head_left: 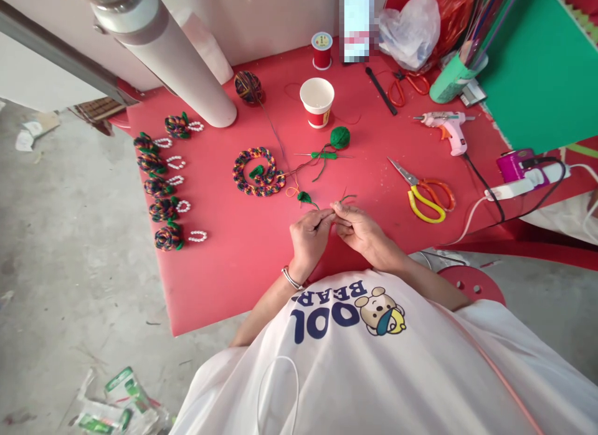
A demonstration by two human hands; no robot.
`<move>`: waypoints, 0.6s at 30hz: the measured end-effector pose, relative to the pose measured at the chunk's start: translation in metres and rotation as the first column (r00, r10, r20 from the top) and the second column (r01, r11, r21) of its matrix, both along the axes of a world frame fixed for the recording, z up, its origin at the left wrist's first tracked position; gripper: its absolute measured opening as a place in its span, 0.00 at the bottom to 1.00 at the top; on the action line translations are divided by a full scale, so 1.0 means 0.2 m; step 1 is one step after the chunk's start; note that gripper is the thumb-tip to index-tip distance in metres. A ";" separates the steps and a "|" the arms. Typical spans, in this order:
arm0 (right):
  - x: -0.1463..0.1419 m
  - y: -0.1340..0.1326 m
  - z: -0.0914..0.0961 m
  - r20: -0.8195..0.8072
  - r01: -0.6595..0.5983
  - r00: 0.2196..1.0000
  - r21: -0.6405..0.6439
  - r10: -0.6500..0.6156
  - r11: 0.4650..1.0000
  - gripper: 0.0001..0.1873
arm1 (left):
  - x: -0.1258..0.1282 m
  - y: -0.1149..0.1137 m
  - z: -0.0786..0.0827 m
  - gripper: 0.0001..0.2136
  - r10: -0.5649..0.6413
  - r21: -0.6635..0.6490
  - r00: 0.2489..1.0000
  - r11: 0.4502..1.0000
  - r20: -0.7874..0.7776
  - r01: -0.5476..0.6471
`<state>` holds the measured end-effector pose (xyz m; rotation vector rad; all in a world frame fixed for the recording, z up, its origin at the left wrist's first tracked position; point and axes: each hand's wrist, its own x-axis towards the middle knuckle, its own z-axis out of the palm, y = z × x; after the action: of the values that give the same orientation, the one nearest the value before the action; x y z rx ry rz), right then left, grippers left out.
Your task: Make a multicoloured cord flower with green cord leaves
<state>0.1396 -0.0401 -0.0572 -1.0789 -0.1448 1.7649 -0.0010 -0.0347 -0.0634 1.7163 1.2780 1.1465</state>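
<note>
My left hand, with a bracelet at the wrist, and my right hand meet fingertip to fingertip over the table's near side. Both are closed in a pinch on green yarn, whose loose ends stick out past my right fingers. A small green crocheted leaf lies just beyond my left hand, its strand running toward the fingers. Farther off rest a coiled multicoloured crocheted strip, a green-handled crochet hook and a ball of green yarn. What exactly sits between the fingertips is hidden.
Crocheted flowers with white bead loops line the left edge. Around the table are a paper cup, multicoloured yarn ball, scissors, pink glue gun and power strip. A white post stands back left.
</note>
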 end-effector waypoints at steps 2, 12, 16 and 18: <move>0.00 0.01 0.01 0.008 -0.005 1.000 0.004 0.005 1.000 0.28 | 0.00 0.00 -0.01 0.07 -0.015 0.066 1.000 0.998 -0.013 0.015; -0.02 -0.01 0.06 0.033 -0.005 0.999 0.007 0.005 1.000 0.31 | 0.01 -0.01 0.01 0.05 0.011 0.035 1.000 0.999 -0.015 -0.011; -0.01 -0.01 0.04 0.036 -0.021 0.999 0.018 0.020 1.000 0.33 | 0.00 0.00 0.02 0.05 -0.043 -0.037 0.998 0.998 0.037 0.044; -0.01 -0.01 0.04 0.038 -0.022 0.999 0.008 0.021 1.000 0.35 | 0.00 0.00 0.03 0.06 -0.074 -0.041 0.996 0.996 0.059 0.076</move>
<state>0.1368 -0.0421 -0.0483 -1.1086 -0.1874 1.7622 -0.0008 -0.0351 -0.0577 1.6739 1.1853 1.1084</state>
